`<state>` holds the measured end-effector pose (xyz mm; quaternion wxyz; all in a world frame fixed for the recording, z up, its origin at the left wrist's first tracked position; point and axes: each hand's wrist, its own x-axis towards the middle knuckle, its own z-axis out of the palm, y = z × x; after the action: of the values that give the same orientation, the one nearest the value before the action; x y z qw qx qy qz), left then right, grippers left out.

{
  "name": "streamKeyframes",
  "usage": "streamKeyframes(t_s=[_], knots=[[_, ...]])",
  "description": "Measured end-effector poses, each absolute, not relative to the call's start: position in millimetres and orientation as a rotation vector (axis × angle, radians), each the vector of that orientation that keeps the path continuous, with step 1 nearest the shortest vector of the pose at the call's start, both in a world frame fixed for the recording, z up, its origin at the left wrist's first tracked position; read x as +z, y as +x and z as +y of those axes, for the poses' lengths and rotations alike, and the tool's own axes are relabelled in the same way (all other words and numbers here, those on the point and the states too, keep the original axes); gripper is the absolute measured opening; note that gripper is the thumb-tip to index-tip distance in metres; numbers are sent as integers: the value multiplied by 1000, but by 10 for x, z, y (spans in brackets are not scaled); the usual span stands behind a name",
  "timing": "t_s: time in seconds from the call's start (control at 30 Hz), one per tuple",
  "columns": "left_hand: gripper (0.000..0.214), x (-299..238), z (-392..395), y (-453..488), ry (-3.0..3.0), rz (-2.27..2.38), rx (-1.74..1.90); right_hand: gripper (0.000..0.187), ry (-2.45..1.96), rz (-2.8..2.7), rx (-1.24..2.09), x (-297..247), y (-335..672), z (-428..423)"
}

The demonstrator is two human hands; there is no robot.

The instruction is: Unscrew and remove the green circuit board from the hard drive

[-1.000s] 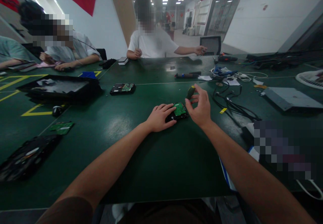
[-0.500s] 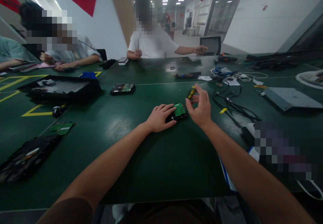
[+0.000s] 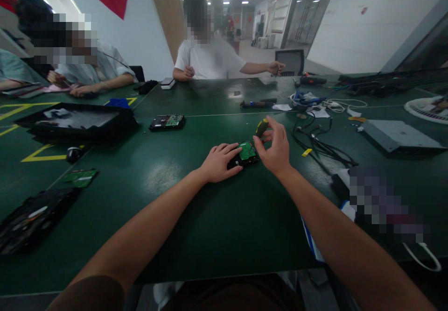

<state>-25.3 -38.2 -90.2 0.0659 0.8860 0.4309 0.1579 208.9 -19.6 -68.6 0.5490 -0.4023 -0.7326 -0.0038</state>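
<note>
My left hand [image 3: 220,162] rests over the left side of a hard drive [image 3: 248,151], gripping it against the green table, with the thumb along its near edge. The drive lies flat and shows its green circuit board upward. A yellow-and-black screwdriver [image 3: 261,127] is in my right hand [image 3: 276,148], held by its handle between thumb and fingers. Its shaft points down at the right part of the drive; the tip is too small to make out.
Beyond my left hand lies another hard drive [image 3: 167,122]. A black tray [image 3: 119,123], a loose green circuit board [image 3: 82,177] and a black part [image 3: 35,220] sit to the left. Black cables [image 3: 325,150] and a grey metal box [image 3: 402,136] are to the right. Co-workers sit opposite.
The view has shifted slightly, so the scene sits a little further left. The screwdriver's handle has turned and leans a bit differently in my right hand. My left hand stays on the hard drive.
</note>
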Motion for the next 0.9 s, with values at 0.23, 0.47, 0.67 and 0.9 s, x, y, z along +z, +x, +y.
streamKeyframes(t_s=[0.23, 0.47, 0.67, 0.9], knots=[[75, -891, -386, -244, 2666, 1303, 479, 68, -924, -1746, -29, -691, 2093, -191], [77, -905, -375, -253, 2671, 1300, 479, 72, -957, -1735, -23, -697, 2093, -184], [76, -903, -380, -258, 2679, 1306, 475, 69, -938, -1749, -42, -690, 2086, -191], [76, -902, -387, -257, 2677, 1307, 479, 67, -943, -1733, -38, -682, 2091, -190]])
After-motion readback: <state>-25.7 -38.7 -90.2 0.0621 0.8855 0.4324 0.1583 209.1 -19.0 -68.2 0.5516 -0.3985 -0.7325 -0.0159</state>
